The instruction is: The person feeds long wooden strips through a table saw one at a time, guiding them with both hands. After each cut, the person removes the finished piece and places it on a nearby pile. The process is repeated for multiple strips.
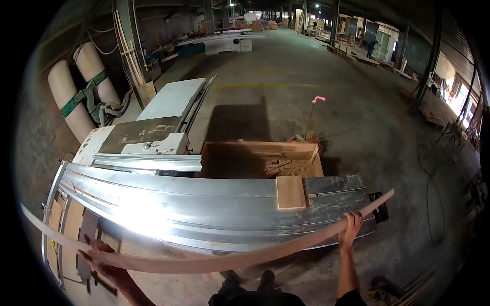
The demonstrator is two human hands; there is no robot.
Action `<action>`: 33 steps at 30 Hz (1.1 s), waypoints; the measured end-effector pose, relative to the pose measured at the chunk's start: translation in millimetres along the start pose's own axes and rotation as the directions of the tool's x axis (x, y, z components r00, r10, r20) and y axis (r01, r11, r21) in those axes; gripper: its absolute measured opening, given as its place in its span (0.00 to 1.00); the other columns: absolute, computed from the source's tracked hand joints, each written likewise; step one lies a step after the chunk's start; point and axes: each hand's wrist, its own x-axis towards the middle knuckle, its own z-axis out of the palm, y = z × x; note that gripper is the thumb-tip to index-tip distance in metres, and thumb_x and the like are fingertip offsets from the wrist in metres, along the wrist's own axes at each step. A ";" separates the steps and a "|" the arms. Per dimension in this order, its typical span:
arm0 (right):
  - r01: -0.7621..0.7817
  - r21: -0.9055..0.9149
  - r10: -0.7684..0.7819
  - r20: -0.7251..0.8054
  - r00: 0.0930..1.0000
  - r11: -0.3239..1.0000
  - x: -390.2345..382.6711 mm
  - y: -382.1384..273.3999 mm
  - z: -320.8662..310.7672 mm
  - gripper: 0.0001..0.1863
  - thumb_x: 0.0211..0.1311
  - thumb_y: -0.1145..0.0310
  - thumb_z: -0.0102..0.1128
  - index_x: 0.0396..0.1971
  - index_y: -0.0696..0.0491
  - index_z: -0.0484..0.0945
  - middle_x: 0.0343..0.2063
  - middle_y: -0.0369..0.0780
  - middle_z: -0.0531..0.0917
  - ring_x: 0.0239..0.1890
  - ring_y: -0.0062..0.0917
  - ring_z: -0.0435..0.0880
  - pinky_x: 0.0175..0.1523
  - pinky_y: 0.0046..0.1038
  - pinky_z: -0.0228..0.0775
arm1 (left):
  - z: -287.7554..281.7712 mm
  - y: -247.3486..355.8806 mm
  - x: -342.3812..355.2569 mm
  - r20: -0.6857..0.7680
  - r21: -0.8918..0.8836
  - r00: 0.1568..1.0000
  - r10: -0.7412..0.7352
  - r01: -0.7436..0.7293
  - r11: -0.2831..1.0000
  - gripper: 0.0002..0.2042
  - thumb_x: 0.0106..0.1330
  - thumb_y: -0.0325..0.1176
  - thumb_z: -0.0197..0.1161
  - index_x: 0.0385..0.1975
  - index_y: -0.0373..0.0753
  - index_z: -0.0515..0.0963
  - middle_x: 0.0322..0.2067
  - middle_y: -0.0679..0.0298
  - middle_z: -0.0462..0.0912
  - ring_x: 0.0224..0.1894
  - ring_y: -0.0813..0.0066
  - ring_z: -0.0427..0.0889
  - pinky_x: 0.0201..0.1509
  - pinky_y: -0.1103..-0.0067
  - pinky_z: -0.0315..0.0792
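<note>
A long, narrow wooden strip [224, 262] spans the lower part of the view, in front of my body; the lens makes it look bowed. My left hand [102, 257] holds it toward its left end, and some of those fingers show above the upper edge. Near the other end, my right hand [351, 228] has its fingers wrapped over the strip. Just beyond lies the long metal sliding table [219, 201] of a panel saw. A small rectangular wood block [290, 193] rests on that table, left of my right hand.
Behind the sliding table stands a wooden bin [265, 146] with offcuts. The saw's main table [138, 135] is at far left, near dust-collector bags [97, 69]. A pink-handled rod [317, 99] rises behind the bin. Another person [372, 48] stands far off at right.
</note>
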 end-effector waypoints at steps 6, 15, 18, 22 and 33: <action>-0.646 -0.086 0.610 -0.256 0.750 0.758 -83.1 27.2 81.9 0.33 0.57 0.61 0.69 0.59 0.61 0.68 0.55 0.47 0.77 0.56 0.42 0.76 0.62 0.44 0.65 | -20.7 -85.3 4.1 -0.627 0.119 0.773 0.094 -0.024 0.993 0.19 0.75 0.52 0.50 0.46 0.39 0.71 0.19 0.69 0.67 0.15 0.82 0.64 0.14 0.86 0.62; -0.949 -0.203 0.913 -0.380 -0.149 -0.239 -147.3 14.3 175.1 0.32 0.64 0.42 0.56 0.53 0.55 0.71 0.51 0.53 0.78 0.53 0.42 0.79 0.58 0.43 0.71 | -47.9 -143.2 21.4 -0.695 0.086 0.714 0.091 -0.043 0.995 0.19 0.73 0.53 0.53 0.46 0.41 0.71 0.16 0.70 0.67 0.14 0.83 0.67 0.13 0.87 0.67; -0.959 -0.228 0.740 -0.672 0.030 -0.168 -180.6 113.8 161.9 0.34 0.63 0.41 0.57 0.59 0.52 0.69 0.52 0.51 0.78 0.53 0.44 0.78 0.59 0.44 0.70 | -64.4 -187.7 36.1 -0.721 -0.059 0.691 -0.046 0.005 0.998 0.21 0.74 0.53 0.51 0.44 0.38 0.73 0.17 0.66 0.73 0.11 0.79 0.69 0.09 0.84 0.67; -0.910 -0.345 0.866 -0.498 -0.029 -0.229 -185.9 77.9 186.7 0.33 0.64 0.44 0.57 0.60 0.52 0.69 0.53 0.50 0.78 0.53 0.43 0.79 0.58 0.42 0.70 | -59.6 -171.0 42.5 -0.663 0.062 0.747 0.046 -0.006 0.998 0.21 0.75 0.52 0.49 0.44 0.37 0.73 0.17 0.66 0.72 0.12 0.79 0.70 0.11 0.83 0.68; -0.783 -0.571 0.941 -0.336 -0.049 -0.244 -208.3 113.9 148.0 0.31 0.66 0.50 0.57 0.63 0.52 0.68 0.54 0.49 0.76 0.52 0.38 0.79 0.58 0.37 0.71 | -25.6 -190.7 45.3 -0.601 0.009 0.799 -0.001 0.009 1.000 0.19 0.76 0.51 0.49 0.45 0.38 0.74 0.16 0.68 0.70 0.12 0.82 0.66 0.10 0.86 0.63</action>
